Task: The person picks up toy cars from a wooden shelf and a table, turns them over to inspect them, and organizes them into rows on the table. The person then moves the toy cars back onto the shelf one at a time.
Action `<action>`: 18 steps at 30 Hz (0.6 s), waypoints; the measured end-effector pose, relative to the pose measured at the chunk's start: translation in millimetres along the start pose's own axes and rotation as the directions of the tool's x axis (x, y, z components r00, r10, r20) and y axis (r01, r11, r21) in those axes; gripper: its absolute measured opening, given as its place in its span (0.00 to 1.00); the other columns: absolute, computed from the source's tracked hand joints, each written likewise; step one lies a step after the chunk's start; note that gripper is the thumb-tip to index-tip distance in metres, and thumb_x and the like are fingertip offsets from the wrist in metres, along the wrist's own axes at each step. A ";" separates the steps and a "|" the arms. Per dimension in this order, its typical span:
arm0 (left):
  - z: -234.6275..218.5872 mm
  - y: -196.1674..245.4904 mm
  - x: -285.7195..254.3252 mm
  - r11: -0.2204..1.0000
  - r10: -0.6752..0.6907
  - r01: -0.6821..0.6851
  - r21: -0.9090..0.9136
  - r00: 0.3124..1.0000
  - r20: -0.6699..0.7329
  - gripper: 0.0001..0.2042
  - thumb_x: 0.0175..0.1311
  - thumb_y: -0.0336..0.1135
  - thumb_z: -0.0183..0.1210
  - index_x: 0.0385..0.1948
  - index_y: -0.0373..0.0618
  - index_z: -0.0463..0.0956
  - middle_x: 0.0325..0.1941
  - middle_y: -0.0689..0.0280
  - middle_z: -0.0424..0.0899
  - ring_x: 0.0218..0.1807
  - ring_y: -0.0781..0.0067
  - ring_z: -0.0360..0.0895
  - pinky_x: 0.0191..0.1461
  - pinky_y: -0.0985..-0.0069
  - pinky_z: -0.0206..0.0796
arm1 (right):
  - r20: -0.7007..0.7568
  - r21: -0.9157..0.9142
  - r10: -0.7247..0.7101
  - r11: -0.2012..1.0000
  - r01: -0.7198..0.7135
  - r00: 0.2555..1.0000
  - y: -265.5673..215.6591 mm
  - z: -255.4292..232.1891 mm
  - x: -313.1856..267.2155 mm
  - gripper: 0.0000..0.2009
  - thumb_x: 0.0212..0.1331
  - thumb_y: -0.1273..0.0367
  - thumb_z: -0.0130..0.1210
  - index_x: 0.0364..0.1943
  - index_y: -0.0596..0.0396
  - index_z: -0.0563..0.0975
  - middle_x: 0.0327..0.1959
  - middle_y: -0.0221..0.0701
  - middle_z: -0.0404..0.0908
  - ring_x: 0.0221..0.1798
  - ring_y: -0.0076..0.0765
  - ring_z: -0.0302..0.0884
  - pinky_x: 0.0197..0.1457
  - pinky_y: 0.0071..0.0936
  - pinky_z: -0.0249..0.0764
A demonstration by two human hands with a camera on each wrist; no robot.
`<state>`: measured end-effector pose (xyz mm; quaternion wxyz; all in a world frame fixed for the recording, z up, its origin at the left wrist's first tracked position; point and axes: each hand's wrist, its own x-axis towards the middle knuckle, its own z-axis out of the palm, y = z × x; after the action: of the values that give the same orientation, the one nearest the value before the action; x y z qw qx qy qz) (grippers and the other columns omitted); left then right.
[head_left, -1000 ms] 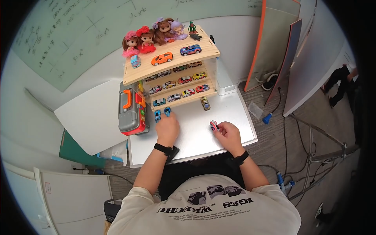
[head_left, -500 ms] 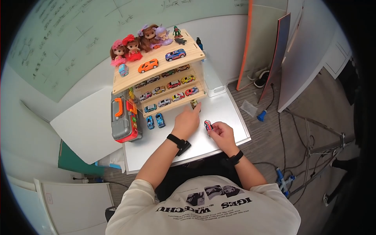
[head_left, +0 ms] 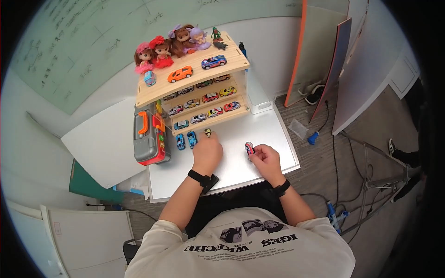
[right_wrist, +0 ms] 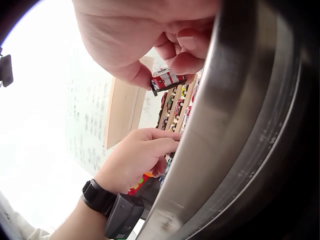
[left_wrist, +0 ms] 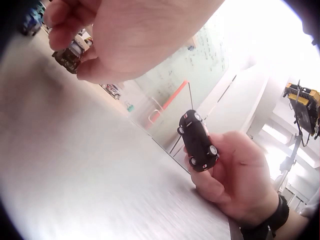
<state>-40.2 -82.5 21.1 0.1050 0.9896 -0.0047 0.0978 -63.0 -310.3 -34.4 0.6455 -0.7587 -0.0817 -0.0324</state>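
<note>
My left hand pinches a small yellow-and-dark toy car by its near end, low over the tabletop in front of the shelf. In the left wrist view that toy car shows between thumb and fingers. Just left of it, two blue toy cars stand side by side on the table. My right hand grips a red-and-white toy car between thumb and fingers near the table's right side. Its black underside and wheels face the left wrist camera.
A wooden shelf holds rows of toy cars, with dolls, an orange car and a blue car on top. A grey toolbox stands at the left, a clear bin at the right. The silver tabletop ends near my body.
My left hand went from the blue cars to the yellow-and-dark car at the right, then brought it left beside them. My right hand still holds the red-and-white car.
</note>
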 end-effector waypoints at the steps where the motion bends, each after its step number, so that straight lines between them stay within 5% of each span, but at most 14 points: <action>1: -0.4 -6.4 -2.1 1.000 -0.011 0.011 0.003 1.000 -0.001 0.10 0.63 0.28 0.57 0.42 0.35 0.81 0.46 0.40 0.81 0.36 0.40 0.86 0.38 0.53 0.82 | -0.006 -0.034 -0.013 0.999 0.013 1.000 -1.1 0.2 0.5 0.10 0.57 0.76 0.70 0.42 0.63 0.83 0.31 0.24 0.81 0.29 0.14 0.74 0.35 0.16 0.72; 6: 5.5 -20.6 -0.8 1.000 -0.021 0.021 0.017 1.000 -0.003 0.17 0.63 0.28 0.57 0.54 0.36 0.78 0.50 0.38 0.80 0.35 0.41 0.87 0.37 0.54 0.82 | -0.026 -0.026 -0.013 1.000 0.012 1.000 6.2 2.2 1.4 0.12 0.56 0.73 0.71 0.41 0.63 0.83 0.28 0.28 0.80 0.26 0.19 0.73 0.33 0.22 0.73; 18: 6.2 -26.2 2.2 0.998 -0.018 0.018 0.061 1.000 0.002 0.20 0.65 0.31 0.58 0.59 0.40 0.80 0.53 0.39 0.80 0.34 0.45 0.88 0.34 0.57 0.82 | -0.015 -0.073 -0.020 0.997 0.019 1.000 -2.1 1.8 0.4 0.10 0.57 0.76 0.70 0.41 0.63 0.83 0.29 0.23 0.79 0.28 0.14 0.70 0.33 0.17 0.70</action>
<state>-36.1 -58.2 10.1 0.0755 0.9925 0.0071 0.0959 -63.1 -308.2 -32.5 0.6178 -0.7805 -0.0829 -0.0475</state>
